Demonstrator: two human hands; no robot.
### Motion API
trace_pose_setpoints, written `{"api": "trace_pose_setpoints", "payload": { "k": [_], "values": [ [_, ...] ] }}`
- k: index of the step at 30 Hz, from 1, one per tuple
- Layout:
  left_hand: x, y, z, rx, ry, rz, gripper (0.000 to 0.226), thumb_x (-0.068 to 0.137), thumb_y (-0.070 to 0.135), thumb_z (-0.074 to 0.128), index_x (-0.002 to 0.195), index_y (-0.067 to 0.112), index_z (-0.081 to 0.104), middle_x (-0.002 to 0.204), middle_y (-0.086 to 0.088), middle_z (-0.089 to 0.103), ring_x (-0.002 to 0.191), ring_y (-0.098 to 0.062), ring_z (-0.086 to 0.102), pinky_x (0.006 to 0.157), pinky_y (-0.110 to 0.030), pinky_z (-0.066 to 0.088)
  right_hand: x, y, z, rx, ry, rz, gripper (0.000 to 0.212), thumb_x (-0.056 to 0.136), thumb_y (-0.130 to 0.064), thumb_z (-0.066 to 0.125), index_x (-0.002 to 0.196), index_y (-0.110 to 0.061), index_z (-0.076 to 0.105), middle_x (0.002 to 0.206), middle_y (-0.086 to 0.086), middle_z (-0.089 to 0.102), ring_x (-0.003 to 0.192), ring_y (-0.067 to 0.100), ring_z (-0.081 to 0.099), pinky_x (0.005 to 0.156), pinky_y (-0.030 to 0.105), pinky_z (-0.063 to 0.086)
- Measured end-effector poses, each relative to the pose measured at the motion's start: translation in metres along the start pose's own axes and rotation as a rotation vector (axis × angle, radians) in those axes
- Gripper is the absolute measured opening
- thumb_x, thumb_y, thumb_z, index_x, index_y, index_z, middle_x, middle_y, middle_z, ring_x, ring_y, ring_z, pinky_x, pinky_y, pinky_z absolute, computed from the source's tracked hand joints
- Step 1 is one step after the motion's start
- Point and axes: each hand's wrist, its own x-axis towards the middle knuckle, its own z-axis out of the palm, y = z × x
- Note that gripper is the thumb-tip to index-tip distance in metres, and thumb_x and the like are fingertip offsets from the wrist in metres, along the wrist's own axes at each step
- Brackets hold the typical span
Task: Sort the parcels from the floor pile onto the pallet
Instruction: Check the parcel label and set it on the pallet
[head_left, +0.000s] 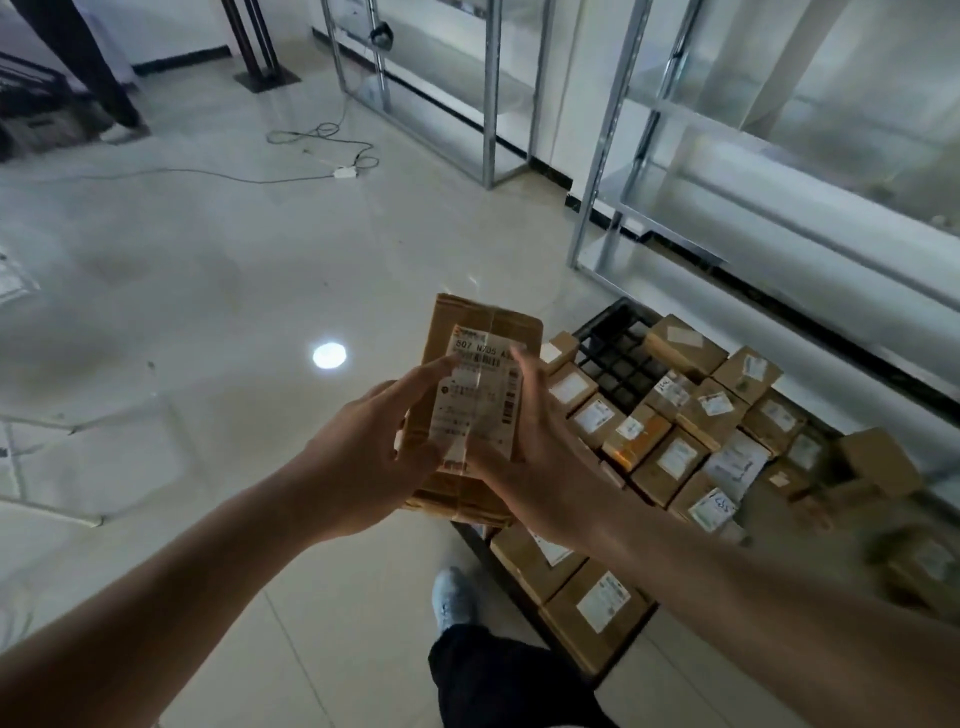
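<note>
Cardboard parcel (480, 395) held by both hands (above floor), beside pallet (618, 348).

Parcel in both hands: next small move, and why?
Probably carry the parcel right and down to the bare black grid of the pallet. Left hand and right hand grip it label-up above the floor, beside the pallet; the boxes already fill most of the rest, so that far corner looks free.

Your pallet (615, 332) sits just in front of the shelving (779, 171). Parcels (675, 457) are packed on it; your held box (483, 395) hovers at its left edge.
</note>
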Motion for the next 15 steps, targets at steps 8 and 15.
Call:
{"api": "trace_pose_setpoints", "payload": {
  "k": [8, 15],
  "values": [
    [0.145, -0.066, -0.064, -0.003, -0.095, -0.025, 0.076, 0.099, 0.031, 0.064, 0.149, 0.067, 0.019, 0.147, 0.007, 0.053, 0.133, -0.026, 0.056, 0.071, -0.03, 0.064, 0.162, 0.012, 0.015, 0.101, 0.076, 0.081, 0.098, 0.091, -0.065, 0.065, 0.157, -0.054, -0.008, 0.142, 0.004, 0.039, 0.128, 0.024, 0.052, 0.097, 0.053, 0.058],
    [0.249, -0.1, -0.118, -0.008, -0.154, -0.003, 0.076, 0.101, 0.031, 0.063, 0.154, 0.062, 0.018, 0.15, 0.008, 0.051, 0.136, -0.022, 0.053, 0.073, -0.025, 0.061, 0.271, 0.003, 0.01, 0.128, 0.143, 0.142, 0.094, 0.094, -0.058, 0.066, 0.153, -0.059, -0.008, 0.146, 0.003, 0.04, 0.128, 0.023, 0.053, 0.098, 0.051, 0.058]
  ]
}}
